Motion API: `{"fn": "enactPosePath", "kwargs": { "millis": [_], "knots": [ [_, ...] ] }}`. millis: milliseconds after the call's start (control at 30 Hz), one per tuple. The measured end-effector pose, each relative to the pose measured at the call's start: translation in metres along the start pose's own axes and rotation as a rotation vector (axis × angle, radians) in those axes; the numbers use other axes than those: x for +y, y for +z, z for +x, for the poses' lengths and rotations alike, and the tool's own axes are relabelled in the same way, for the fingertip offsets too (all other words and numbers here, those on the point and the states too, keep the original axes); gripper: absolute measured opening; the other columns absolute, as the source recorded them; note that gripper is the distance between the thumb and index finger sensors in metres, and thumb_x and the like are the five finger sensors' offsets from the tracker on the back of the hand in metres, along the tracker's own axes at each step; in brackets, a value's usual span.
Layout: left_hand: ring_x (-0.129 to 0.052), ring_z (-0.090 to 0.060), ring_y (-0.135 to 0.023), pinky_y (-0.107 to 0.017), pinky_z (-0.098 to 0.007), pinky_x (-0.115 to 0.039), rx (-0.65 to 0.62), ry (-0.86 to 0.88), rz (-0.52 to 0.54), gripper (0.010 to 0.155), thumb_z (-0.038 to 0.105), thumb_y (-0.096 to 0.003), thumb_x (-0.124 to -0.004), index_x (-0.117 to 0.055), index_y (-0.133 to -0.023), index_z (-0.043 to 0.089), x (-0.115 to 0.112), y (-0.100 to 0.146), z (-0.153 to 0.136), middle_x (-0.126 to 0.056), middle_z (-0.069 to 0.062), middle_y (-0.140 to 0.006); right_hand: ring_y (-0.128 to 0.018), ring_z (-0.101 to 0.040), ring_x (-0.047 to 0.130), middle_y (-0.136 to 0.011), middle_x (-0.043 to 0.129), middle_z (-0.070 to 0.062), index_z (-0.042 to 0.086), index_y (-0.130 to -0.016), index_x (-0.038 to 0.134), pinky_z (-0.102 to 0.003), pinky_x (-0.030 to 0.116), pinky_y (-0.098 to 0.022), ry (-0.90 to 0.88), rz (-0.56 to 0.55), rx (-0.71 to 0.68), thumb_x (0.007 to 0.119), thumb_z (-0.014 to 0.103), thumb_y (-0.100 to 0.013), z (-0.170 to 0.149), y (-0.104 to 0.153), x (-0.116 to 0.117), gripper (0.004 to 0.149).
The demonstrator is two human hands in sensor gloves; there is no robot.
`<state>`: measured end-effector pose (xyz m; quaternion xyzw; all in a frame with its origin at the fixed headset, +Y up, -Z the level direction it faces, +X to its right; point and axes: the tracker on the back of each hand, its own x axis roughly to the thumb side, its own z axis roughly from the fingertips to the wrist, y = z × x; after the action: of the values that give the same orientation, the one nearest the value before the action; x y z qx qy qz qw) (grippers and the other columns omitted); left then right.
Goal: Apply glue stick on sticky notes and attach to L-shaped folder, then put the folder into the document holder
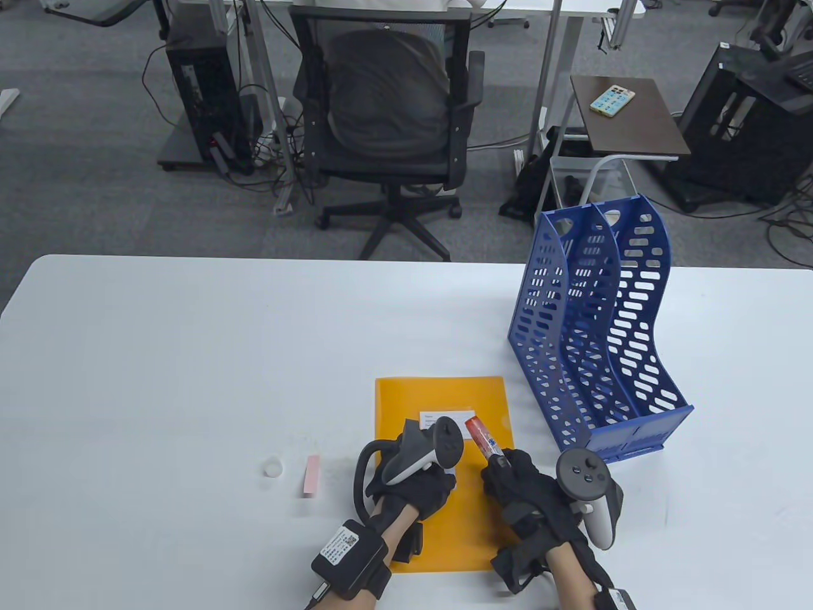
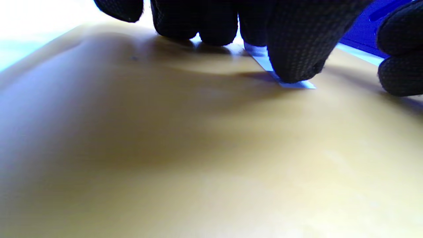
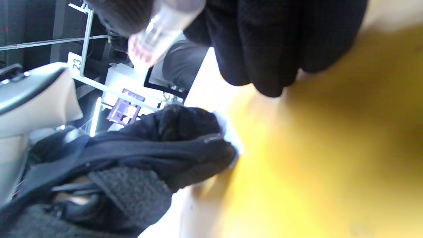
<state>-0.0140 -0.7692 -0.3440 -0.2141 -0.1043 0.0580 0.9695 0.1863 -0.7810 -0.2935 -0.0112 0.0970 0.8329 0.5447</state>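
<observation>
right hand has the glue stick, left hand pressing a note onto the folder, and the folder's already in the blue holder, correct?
Not quite. The table view shows the orange folder lying flat on the table beside the blue document holder, not in it. The rest holds: right hand grips the glue stick, left hand presses the note.

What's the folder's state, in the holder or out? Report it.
Out. The folder lies flat on the table, left of the holder, with the left hand pressing on it.
</observation>
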Motion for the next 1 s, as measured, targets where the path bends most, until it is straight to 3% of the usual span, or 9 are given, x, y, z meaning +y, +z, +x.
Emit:
{"fn": "enactPosePath", "kwargs": {
  "millis": [200,467,733,1000],
  "knots": [
    [-0.057,-0.032,-0.104,-0.076,-0.064,-0.048,-0.005,-0.008,-0.057,0.072,0.047,-0.0505,-0.086,-0.05,-0.111,0.028,0.001,-0.004,0.0,-0.057,-0.004,-0.113,-0.073,-0.049,0.086,-0.086,0.075,-0.03,-0.004,-0.094,0.054,-0.062,0.071,-0.052,-0.001,-0.002,0.0,0.06,0.044,-0.053,0.0,0.0,0.0,0.063],
    [-0.036,-0.033,-0.107,-0.079,-0.065,-0.032,-0.023,-0.023,-0.206,0.072,0.047,-0.0555,-0.075,-0.037,-0.113,0.027,-0.001,-0.011,0.0,-0.036,-0.005,-0.116,-0.073,-0.049,0.087,-0.086,0.075,-0.03,-0.004,-0.094,0.054,-0.062,0.071,-0.052,-0.004,-0.004,0.0,0.06,0.044,-0.053,0.0,0.0,0.0,0.063],
    [-0.025,-0.034,-0.109,-0.078,-0.066,-0.024,-0.015,0.032,-0.201,0.072,0.05,-0.0545,-0.076,-0.038,-0.112,0.032,-0.001,-0.013,-0.011,-0.024,-0.005,-0.117,-0.073,-0.049,0.087,-0.086,0.075,-0.03,-0.004,-0.094,0.054,-0.061,0.071,-0.052,0.001,-0.008,-0.001,0.06,0.044,-0.053,0.0,0.0,0.0,0.063],
    [-0.026,-0.033,-0.109,-0.078,-0.066,-0.025,-0.012,0.049,-0.183,0.075,0.051,-0.0531,-0.078,-0.036,-0.112,0.033,-0.001,-0.012,-0.013,-0.024,-0.005,-0.118,-0.073,-0.049,0.087,-0.086,0.075,-0.03,-0.004,-0.094,0.054,-0.062,0.071,-0.052,-0.011,-0.007,0.005,0.06,0.044,-0.053,0.0,0.0,-0.001,0.063]
  ]
}}
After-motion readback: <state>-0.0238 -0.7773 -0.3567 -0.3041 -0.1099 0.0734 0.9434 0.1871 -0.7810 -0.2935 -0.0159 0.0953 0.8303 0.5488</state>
